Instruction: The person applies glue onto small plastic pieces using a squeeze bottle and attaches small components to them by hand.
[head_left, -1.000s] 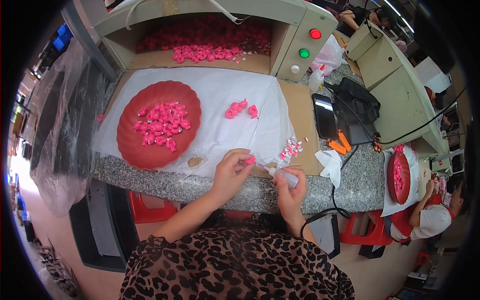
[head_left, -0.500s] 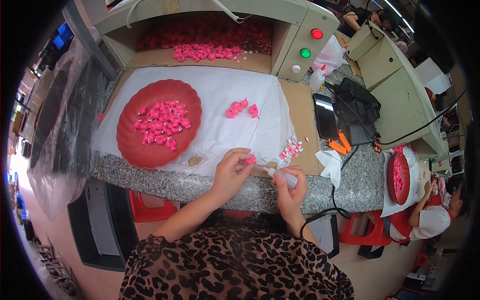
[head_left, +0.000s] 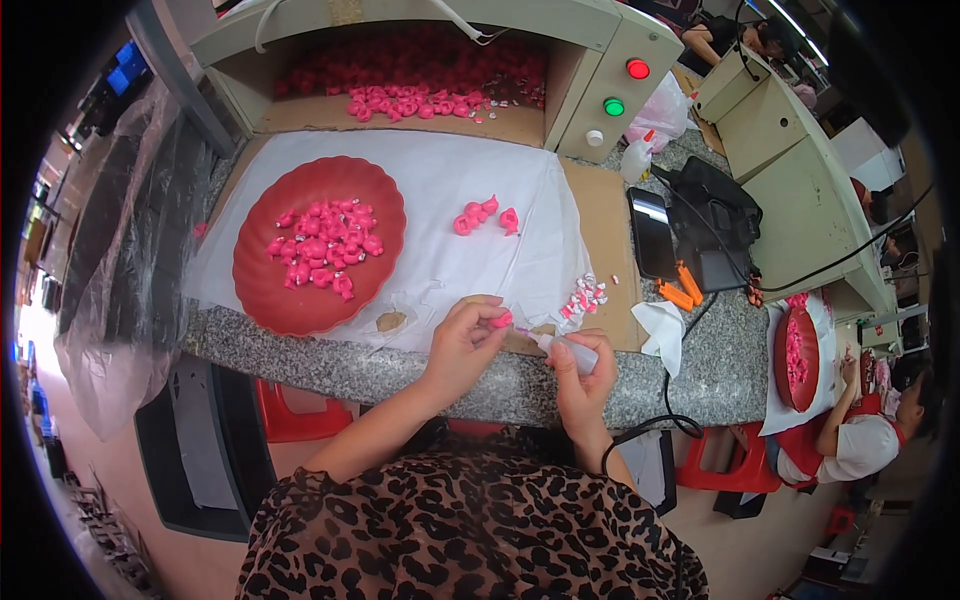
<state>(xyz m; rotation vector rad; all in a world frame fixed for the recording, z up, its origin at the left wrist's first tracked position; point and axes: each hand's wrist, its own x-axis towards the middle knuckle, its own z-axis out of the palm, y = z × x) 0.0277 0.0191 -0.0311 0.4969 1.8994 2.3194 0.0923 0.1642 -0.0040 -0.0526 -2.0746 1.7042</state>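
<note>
Between the fingertips of my left hand is a small pink molded piece, its far side partly covered by the fingers. My right hand is closed around a whitish squeeze bottle. Its thin nozzle points left and ends close to the pink piece; I cannot tell whether they touch. Beyond my hands, a few pink pieces lie on the white sheet. To the right sits a little pile of white-and-pink bits.
A red scalloped dish at the left holds many pink pieces. Behind the sheet, a grey box-like machine has more pieces in its opening. A phone, orange-handled tool, black bag and crumpled tissue lie right. A co-worker sits far right.
My right hand and the bottle have shifted very slightly to the right. My left hand keeps its pinch on the pink piece in nearly the same place.
</note>
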